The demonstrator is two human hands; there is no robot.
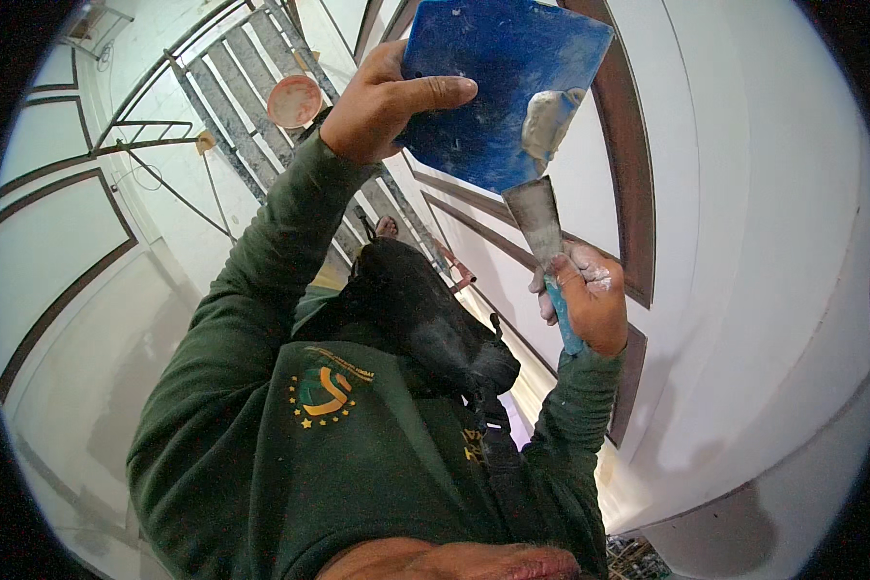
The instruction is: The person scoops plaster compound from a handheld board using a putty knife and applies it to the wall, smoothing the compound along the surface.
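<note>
My left hand (382,101) is raised and grips a blue flat board (498,87) by its left edge, thumb across its face. A lump of white putty (548,121) sits on the board near its right side. My right hand (590,300), dusted with white, holds a putty knife (536,222) by its light blue handle. The knife's metal blade points up and touches the board's lower edge just under the putty. Both arms wear dark green sleeves.
A white wall (744,242) with dark brown trim strips (628,145) curves close on the right. A staircase with metal railing (242,106) and a round pink bucket (294,101) lie below at upper left. A black pouch (425,319) hangs on my chest.
</note>
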